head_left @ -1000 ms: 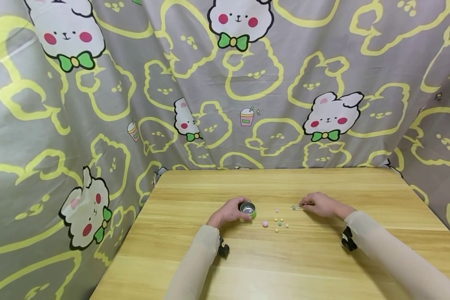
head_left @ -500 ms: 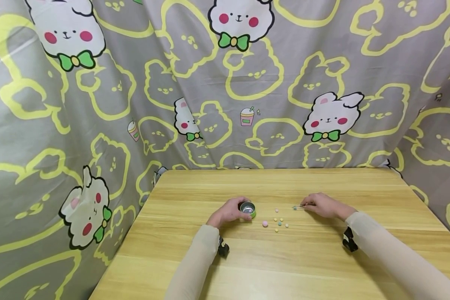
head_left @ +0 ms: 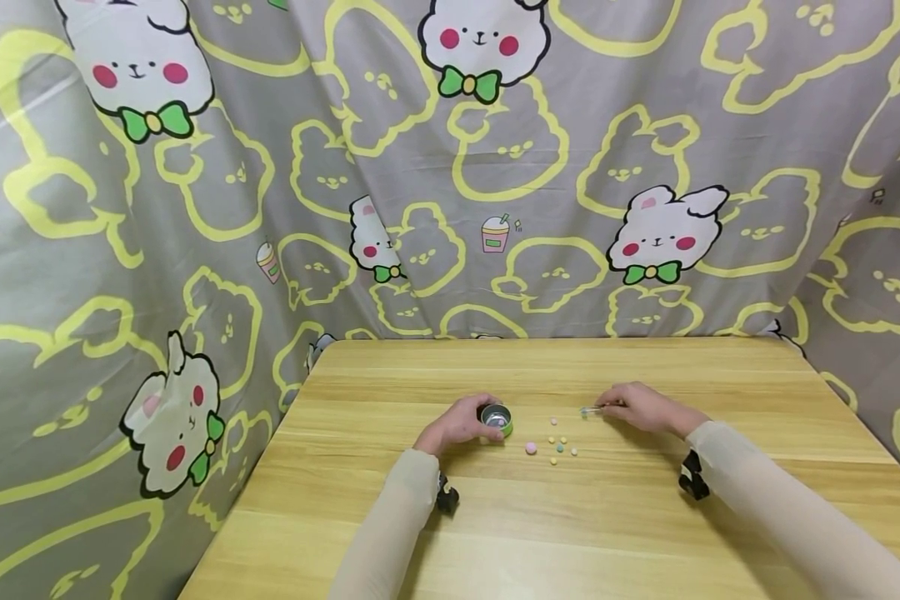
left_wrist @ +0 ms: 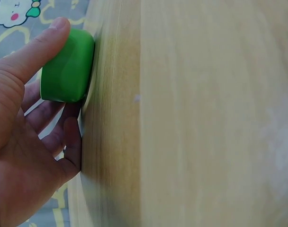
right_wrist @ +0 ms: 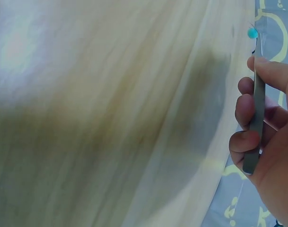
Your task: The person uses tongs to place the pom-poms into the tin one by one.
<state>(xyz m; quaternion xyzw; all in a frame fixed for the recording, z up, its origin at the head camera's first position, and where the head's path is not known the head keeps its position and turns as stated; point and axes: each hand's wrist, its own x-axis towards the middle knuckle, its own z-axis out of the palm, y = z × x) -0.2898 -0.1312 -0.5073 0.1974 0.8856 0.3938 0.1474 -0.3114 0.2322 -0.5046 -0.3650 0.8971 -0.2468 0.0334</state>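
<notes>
A small green tin (head_left: 497, 421) with a bare metal inside stands on the table, its mouth upward. My left hand (head_left: 468, 419) grips its side between thumb and fingers; the left wrist view shows the tin's smooth green wall (left_wrist: 68, 66). In my right hand (head_left: 642, 407) is a pair of metal tweezers (right_wrist: 258, 109), pinched by thumb and fingers. At the tweezers' tips sits a small teal ball (right_wrist: 252, 32). Between the hands lie several little balls: a larger pink one (head_left: 531, 448), a smaller pink one (head_left: 554, 422), a teal one (head_left: 560, 448) and yellow ones (head_left: 553, 461).
The wood-grain table (head_left: 570, 533) reaches back to a grey patterned curtain (head_left: 540, 275), which also hangs along the left and right sides. Each wrist carries a black camera mount, such as the one on the right (head_left: 693, 475).
My right hand shifts slightly left and up with the tweezers and the teal ball. My left hand and the tin stay in place.
</notes>
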